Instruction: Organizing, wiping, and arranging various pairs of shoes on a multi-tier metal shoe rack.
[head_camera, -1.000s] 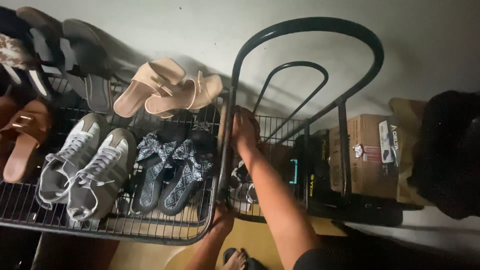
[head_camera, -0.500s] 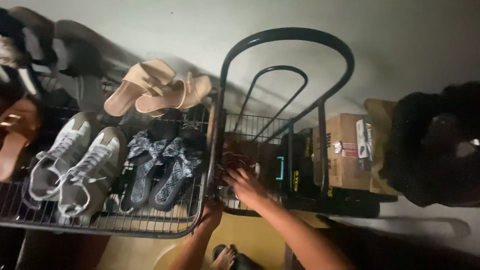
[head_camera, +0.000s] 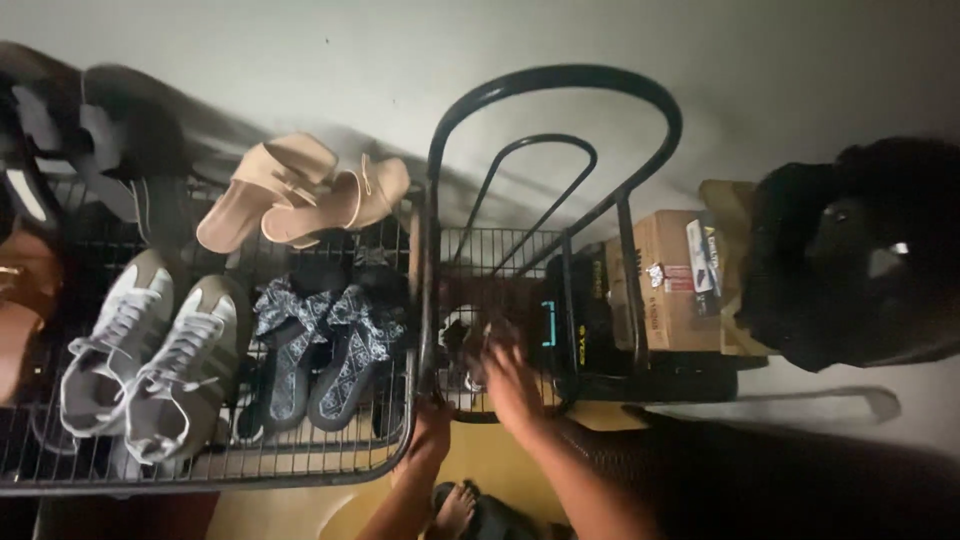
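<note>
Right hand (head_camera: 510, 375) reaches into the wire rack (head_camera: 300, 455), fingers blurred, can't tell grip. Left hand (head_camera: 432, 435) curls fingers round rack's front corner, nr patterned sandals (head_camera: 325, 350).

Motion-blurred right hand (head_camera: 508, 375) over the small lower wire shelf (head_camera: 490, 262); fingers smeared, grip impossible to tell. Left hand (head_camera: 432, 432) at the front rim of the black wire shoe rack (head_camera: 300, 465), half hidden behind the bar. Something pale and dark under the right hand, too blurred to name. Brown leather sandal (head_camera: 22, 305) cut off at 9 o'clock. Dark shoes (head_camera: 60, 120) at 10 o'clock, blurred and clipped by the edge. Bare foot (head_camera: 455, 508) cropped at 6 o'clock.
</note>
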